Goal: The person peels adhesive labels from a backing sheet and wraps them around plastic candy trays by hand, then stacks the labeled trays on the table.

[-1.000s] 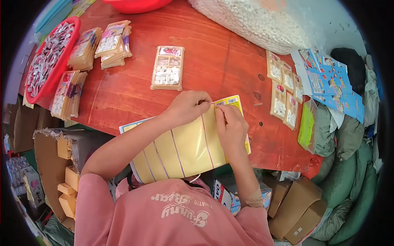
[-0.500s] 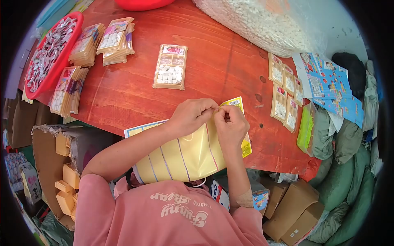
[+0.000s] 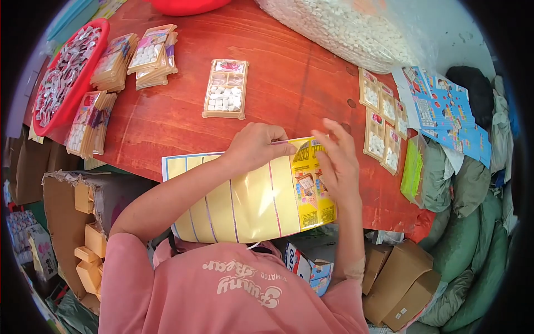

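Note:
A yellow sheet (image 3: 250,200) with coloured stripes lies over the table's front edge, its printed strip (image 3: 311,189) showing at the right end. My left hand (image 3: 258,146) pinches the sheet's top edge near that strip. Over the strip's right side, my right hand (image 3: 339,161) is open, fingers apart and raised; whether its palm touches the sheet is hidden. Beyond the hands, one beige tray (image 3: 225,89) of white pieces lies flat on the red table (image 3: 289,83).
At the left are a red basin (image 3: 103,53) of small packets and stacked filled trays (image 3: 150,55). Several trays (image 3: 384,114), blue printed sheets (image 3: 450,111) and a green bundle (image 3: 413,170) lie right. A bag of white pieces (image 3: 345,33) stands behind.
My right hand has let go of the sheet's top edge, opened and moved right. The printed strip at the right end is now uncovered. My left hand still pinches the edge.

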Demonstrator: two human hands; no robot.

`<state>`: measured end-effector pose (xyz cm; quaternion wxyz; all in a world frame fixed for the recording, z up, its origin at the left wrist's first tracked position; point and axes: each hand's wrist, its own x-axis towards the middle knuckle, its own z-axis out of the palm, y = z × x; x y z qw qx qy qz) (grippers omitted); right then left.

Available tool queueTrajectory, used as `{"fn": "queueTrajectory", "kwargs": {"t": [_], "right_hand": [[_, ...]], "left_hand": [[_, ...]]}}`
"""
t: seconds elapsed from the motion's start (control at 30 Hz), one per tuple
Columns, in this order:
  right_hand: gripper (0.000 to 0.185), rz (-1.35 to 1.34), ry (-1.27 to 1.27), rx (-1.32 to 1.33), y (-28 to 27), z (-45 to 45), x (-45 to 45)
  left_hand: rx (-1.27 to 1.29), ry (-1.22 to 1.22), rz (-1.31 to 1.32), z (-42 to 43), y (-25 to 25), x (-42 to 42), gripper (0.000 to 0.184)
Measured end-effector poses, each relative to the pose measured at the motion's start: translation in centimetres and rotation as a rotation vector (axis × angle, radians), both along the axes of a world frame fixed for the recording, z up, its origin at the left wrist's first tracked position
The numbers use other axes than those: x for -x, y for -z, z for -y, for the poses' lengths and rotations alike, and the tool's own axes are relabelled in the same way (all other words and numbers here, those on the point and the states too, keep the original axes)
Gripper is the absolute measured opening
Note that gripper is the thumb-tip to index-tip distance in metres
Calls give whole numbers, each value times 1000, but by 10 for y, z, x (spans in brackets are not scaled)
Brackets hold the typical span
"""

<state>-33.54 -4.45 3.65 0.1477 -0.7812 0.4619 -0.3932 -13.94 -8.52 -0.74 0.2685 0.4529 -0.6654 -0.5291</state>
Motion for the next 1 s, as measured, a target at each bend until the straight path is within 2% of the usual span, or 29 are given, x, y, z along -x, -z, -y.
{"fn": "queueTrajectory", "kwargs": {"t": [0.03, 0.13, 0.23, 0.3, 0.37, 0.4, 0.43, 0.53, 0.57, 0.67, 0.7, 0.8, 0.83, 0.9, 0.93, 0.97, 1.0], "right_hand": [[15, -121, -39, 39, -1, 5, 1], [16, -241, -144, 84, 7, 14, 14], [8, 333, -93, -340, 13, -5, 42], [4, 528, 293, -351, 7, -23, 89], [8, 615, 959, -89, -16, -36, 114], [7, 840, 968, 38, -1, -46, 160], [10, 851, 929, 159, -5, -52, 166], [10, 769, 665, 13, -26, -54, 137], [9, 815, 588, -42, -35, -45, 110], [11, 927, 451, -190, -46, -17, 48], [10, 924, 359, -212, -47, -6, 28], [10, 936, 285, -315, -41, 26, -21], [11, 1021, 208, -364, -39, 37, -31], [12, 1184, 61, -465, -34, 57, -50], [12, 1169, 63, -464, -34, 63, -59], [13, 1155, 66, -463, -35, 67, -70], [13, 1142, 72, -461, -34, 71, -78]], "left_hand": [[-5, 0, -22, 0, 1, 0, 30], [32, 6, 35, -1, 1, 1, 30], [378, -19, 317, -5, -7, -3, 24], [444, -38, 414, -1, -2, -7, 23], [482, -36, 478, -1, 1, -7, 22], [487, -17, 493, -3, 2, -4, 21], [497, -3, 506, -4, 1, 0, 20], [584, -35, 428, -10, 10, 16, 21], [605, -3, 411, -11, 2, 15, 26], [733, -253, 75, -10, -10, -3, 35], [465, -194, -19, -4, -14, -20, 47], [-174, -252, -690, 9, -32, -56, 55], [-232, -244, -768, 17, -29, -67, 63], [-151, -286, -699, 26, -31, -80, 63], [-113, -308, -666, 27, -35, -84, 63], [-86, -348, -688, 24, -42, -86, 51], [-34, -363, -642, 26, -43, -91, 46]]}}
